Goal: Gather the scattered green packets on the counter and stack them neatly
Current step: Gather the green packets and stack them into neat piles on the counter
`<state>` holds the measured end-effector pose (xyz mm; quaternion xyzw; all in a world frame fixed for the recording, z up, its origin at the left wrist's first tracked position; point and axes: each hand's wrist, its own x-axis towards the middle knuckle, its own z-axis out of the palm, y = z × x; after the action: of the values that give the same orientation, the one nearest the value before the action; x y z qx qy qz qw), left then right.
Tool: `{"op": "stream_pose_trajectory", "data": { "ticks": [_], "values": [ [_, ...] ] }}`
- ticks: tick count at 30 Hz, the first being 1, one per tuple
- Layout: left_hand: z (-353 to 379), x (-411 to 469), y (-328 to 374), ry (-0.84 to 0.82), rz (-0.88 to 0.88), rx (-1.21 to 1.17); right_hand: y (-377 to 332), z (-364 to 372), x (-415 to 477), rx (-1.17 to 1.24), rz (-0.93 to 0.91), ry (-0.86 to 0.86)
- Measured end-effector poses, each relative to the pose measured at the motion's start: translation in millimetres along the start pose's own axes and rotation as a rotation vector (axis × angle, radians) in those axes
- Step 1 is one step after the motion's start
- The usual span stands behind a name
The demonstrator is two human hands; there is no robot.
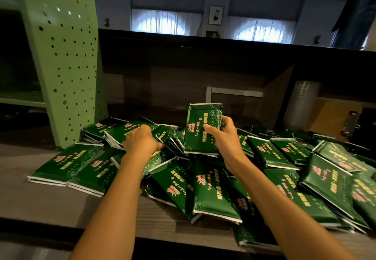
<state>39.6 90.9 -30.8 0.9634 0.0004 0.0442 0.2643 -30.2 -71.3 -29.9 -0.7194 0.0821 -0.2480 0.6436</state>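
Note:
Several green packets with yellow and pink print lie scattered and overlapping on the brown counter [40,202]. My right hand [222,137] grips a small bundle of packets [201,129] upright above the pile, thumb on the front face. My left hand [140,140] reaches down into the pile at centre left, fingers curled onto a packet [162,134] whose edge shows under them; the grip itself is hidden. Two packets [67,165] lie side by side at the left. A loose heap [325,170] spreads to the right.
A pale green perforated metal post [61,56] stands on the counter at the left. A dark raised back wall [183,72] runs behind the pile. At the right rear are a stack of clear plastic cups [301,105] and a metal latch [350,123].

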Motion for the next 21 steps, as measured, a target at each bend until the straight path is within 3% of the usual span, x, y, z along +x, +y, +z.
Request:
{"op": "stream_pose_trajectory", "data": {
  "ticks": [5,9,12,16,21],
  "values": [
    [-8,-7,6,0.271,0.083,-0.318,-1,-3,-1,-0.011,-0.086,0.013],
    [-18,-19,19,0.493,0.212,-0.712,-8,-4,-4,0.003,-0.166,0.05],
    [-17,-24,25,0.415,0.262,-0.941,-6,-3,-3,-0.003,-0.144,0.074],
    [-13,-25,32,0.157,0.201,-1.207,-3,-4,-4,-0.053,-0.112,0.029],
    [-1,-25,39,-0.018,0.213,-1.395,-7,0,-8,-0.057,-0.124,-0.04]
  ]
}}
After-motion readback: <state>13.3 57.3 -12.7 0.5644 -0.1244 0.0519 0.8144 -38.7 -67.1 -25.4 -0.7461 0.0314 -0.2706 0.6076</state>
